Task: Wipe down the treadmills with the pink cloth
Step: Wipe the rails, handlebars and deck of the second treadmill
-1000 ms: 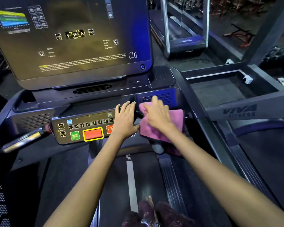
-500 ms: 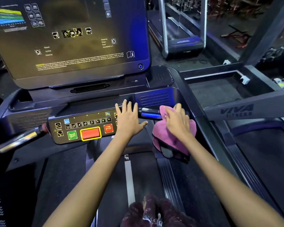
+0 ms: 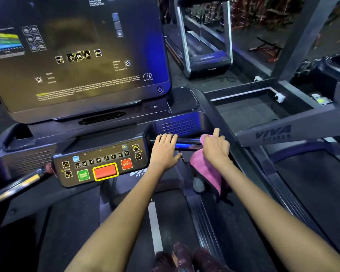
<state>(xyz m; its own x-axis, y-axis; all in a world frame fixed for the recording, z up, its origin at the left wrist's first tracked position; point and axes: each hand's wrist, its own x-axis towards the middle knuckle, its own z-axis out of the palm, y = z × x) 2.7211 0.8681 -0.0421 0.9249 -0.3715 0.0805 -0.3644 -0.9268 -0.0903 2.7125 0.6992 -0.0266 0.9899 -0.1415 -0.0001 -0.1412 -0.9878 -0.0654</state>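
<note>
I stand on a dark treadmill whose belt [image 3: 126, 222] runs under me. My right hand [image 3: 216, 149] holds the pink cloth [image 3: 206, 171] against the right end of the short shiny handlebar [image 3: 186, 143] beside the console, index finger sticking up. Most of the cloth hangs below the bar. My left hand [image 3: 164, 153] rests flat on the bar's left end, by the button panel [image 3: 104, 163], and holds nothing.
A large dark screen [image 3: 77, 55] rises above the panel. A second handlebar [image 3: 18, 185] juts out at the left. A grey side rail marked VIVA [image 3: 273, 132] borders the right, with a neighbouring treadmill belt [image 3: 322, 177] beyond. Another treadmill [image 3: 204, 52] stands ahead.
My right hand has slid the pink cloth rightwards off the console corner onto the handlebar, and the cloth now droops. My left hand shifted right from the panel onto the bar.
</note>
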